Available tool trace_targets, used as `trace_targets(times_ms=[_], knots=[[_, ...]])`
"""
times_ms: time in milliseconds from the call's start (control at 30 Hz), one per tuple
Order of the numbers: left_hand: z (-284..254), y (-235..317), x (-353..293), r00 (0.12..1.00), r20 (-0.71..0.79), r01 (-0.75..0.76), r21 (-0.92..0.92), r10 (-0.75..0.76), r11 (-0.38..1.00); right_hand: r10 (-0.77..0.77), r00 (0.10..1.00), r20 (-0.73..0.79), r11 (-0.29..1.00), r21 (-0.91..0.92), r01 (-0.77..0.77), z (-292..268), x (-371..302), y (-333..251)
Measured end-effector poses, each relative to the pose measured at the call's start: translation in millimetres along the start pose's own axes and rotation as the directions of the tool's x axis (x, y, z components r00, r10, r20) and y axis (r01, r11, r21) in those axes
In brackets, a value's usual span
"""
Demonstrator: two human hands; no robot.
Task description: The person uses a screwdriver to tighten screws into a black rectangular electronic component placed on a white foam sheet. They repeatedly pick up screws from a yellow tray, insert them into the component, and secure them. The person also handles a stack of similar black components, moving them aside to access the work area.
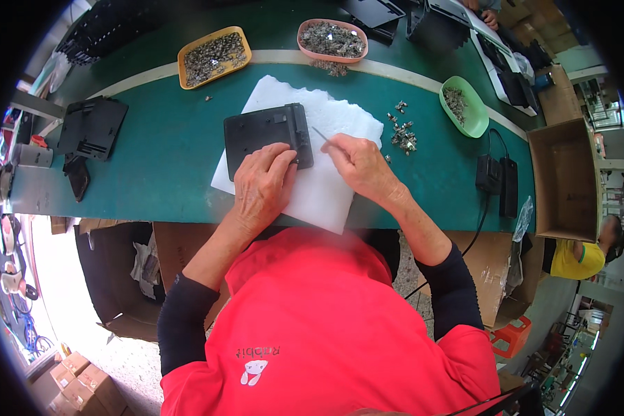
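A flat black plastic casing (pixel 260 132) with a raised strip along its right side lies on white foam sheets (pixel 333 201). My left hand (pixel 262 179) rests over its lower right part, fingers bent and pressed onto it near the raised strip; what lies under the fingertips is hidden. Just right of the casing, my right hand (pixel 362 166) is closed in a pinch on a thin metal tool (pixel 320 134). The tool's tip points up and left toward the raised strip, apart from it. Loose small metal parts (pixel 403 137) lie on the green mat right of the foam.
Small metal parts fill a yellow tray (pixel 182 73), a pink tray (pixel 303 52) and a green tray (pixel 480 125). Black panels (pixel 93 128) lie at left. A black power adapter (pixel 489 173) with a cable sits at right, beside a cardboard box (pixel 565 184). Another person's hand (pixel 490 18) shows far right.
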State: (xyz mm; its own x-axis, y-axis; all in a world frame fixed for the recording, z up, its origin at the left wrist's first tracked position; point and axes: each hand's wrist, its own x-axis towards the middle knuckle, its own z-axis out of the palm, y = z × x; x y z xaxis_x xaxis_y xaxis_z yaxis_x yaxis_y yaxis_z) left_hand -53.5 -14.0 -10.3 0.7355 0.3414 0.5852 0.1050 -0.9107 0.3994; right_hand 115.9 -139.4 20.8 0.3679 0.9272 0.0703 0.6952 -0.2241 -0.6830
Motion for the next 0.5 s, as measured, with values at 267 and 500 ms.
trace_targets(times_ms=[267, 500], knots=[[2, -4, 20, 0.996, -0.028, 0.088, 0.036, -0.087, 0.995, 0.087, 0.995, -0.051, 0.996, -0.016, -0.088, 1, 10, -10], [12, -12, 21, 0.990, 0.023, 0.142, 0.009, -0.142, 0.990, 0.106, 0.994, -0.022, 0.994, 0.034, -0.105, -1, 19, -11]])
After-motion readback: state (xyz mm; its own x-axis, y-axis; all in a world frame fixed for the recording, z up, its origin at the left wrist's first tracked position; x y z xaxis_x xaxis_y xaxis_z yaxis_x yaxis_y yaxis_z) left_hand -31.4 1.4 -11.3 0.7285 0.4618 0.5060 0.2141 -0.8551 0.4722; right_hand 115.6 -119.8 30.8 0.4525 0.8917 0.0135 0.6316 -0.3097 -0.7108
